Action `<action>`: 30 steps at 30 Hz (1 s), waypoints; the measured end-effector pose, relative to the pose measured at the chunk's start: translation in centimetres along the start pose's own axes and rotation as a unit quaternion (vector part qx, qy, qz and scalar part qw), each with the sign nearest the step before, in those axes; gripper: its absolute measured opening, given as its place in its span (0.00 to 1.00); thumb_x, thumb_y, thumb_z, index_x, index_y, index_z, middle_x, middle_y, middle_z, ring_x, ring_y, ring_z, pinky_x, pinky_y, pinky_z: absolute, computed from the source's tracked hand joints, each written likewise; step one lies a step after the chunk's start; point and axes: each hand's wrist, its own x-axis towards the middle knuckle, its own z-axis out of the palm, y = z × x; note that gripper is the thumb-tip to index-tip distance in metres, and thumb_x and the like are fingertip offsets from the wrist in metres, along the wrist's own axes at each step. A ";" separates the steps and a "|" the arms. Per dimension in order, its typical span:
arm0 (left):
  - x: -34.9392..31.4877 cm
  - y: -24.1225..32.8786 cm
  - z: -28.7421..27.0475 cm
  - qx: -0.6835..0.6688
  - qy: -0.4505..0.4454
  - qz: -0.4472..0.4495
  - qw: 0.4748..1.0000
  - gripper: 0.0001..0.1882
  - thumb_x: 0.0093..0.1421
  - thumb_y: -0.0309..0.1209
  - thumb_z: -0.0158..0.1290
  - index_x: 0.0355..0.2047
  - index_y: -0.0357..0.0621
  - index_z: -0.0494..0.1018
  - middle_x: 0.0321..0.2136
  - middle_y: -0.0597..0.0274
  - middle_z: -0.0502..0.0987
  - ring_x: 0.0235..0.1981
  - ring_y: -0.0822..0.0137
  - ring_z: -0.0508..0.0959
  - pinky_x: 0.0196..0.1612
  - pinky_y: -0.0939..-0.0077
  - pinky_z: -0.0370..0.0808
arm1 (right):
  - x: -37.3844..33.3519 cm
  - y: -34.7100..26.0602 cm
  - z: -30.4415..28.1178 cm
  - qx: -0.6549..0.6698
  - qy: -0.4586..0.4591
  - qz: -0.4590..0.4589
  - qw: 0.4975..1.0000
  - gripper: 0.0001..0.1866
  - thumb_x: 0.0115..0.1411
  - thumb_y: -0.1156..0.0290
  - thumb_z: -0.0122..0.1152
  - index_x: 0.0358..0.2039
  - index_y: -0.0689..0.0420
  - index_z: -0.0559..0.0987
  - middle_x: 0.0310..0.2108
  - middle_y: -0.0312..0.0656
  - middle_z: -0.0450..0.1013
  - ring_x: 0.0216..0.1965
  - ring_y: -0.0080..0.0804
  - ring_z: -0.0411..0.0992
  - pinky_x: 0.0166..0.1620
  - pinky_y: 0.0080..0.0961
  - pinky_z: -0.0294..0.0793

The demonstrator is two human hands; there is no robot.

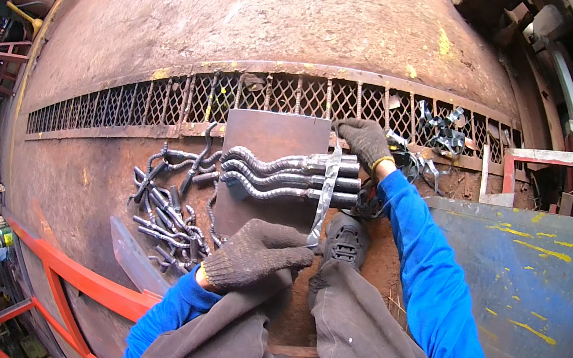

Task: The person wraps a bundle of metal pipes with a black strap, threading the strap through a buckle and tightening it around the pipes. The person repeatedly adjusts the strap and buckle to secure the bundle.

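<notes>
Three wavy metal rods (265, 173) with thick cylindrical ends lie side by side across a flat brown steel plate (279, 132). A shiny, pale strip like tape (328, 185) runs across their thick ends. My left hand (256, 254), in a dark knit glove, is closed in a pinch at the strip's near end, close to my knee. Beyond the rods, my right hand (364, 145), gloved too, has its fingers closed at the strip's far end. Its fingertips are partly hidden.
A pile of similar wavy rods (174, 214) lies left of the plate. Behind runs a floor grating (277, 92) with crumpled shiny scraps (445, 132) on it. A red metal frame (93, 283) is at lower left, a paint-marked grey sheet (517, 273) at right. My shoe (346, 241) is beside the rod ends.
</notes>
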 end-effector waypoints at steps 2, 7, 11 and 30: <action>0.4 -0.7 0.3 0.009 -0.020 0.029 0.999 0.12 0.61 0.29 0.59 0.44 0.39 0.82 0.39 0.57 0.82 0.40 0.67 0.80 0.47 0.73 0.77 | -2.1 -1.0 0.5 -0.073 0.020 0.007 0.997 0.18 0.54 0.57 0.64 0.42 0.53 0.86 0.35 0.47 0.82 0.36 0.37 0.81 0.44 0.28 0.77; 1.9 -1.8 0.7 0.113 -0.026 0.123 0.986 0.13 0.59 0.32 0.59 0.42 0.38 0.81 0.39 0.53 0.81 0.43 0.60 0.80 0.48 0.68 0.77 | -8.0 3.8 1.4 -0.344 0.121 -0.228 0.903 0.19 0.56 0.70 0.57 0.49 0.53 0.80 0.38 0.51 0.77 0.41 0.47 0.76 0.48 0.41 0.74; 2.2 -2.7 0.9 0.225 0.034 0.191 0.955 0.14 0.59 0.33 0.60 0.43 0.40 0.80 0.37 0.52 0.80 0.40 0.55 0.80 0.45 0.64 0.77 | -11.9 4.9 3.3 -0.339 0.097 -0.162 0.921 0.15 0.53 0.67 0.60 0.42 0.57 0.78 0.35 0.50 0.74 0.40 0.51 0.74 0.46 0.42 0.74; 5.9 2.6 -1.2 0.294 0.056 0.479 0.825 0.18 0.51 0.29 0.65 0.43 0.41 0.76 0.49 0.53 0.77 0.54 0.48 0.75 0.57 0.55 0.72 | -21.8 -9.5 -2.5 -0.203 -0.107 -0.106 0.968 0.15 0.64 0.58 0.56 0.41 0.58 0.76 0.32 0.58 0.75 0.34 0.57 0.77 0.37 0.51 0.74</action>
